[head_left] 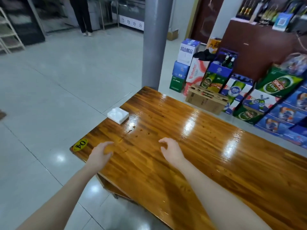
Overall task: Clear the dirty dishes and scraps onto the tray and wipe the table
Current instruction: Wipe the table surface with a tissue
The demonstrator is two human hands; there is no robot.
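The left hand (101, 153) and right hand (171, 150) hover above the table (224, 160) near its left edge, fingers loosely curled, seemingly empty. Drops (141, 131) and a napkin pack (118, 115) lie beyond.

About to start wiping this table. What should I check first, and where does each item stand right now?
1. Dishes cleared off the table: ok, none in view.
2. Hands free: ok, left hand and right hand hold nothing.
3. Wiping cloth ready: not ok, none visible.
4. Spills gone: not ok, brown drops lie ahead of the hands.
5. Napkin pack out of the wiping path: not ok, it sits at the table's edge near the drops.
6. Tray within reach: cannot tell, none in view.
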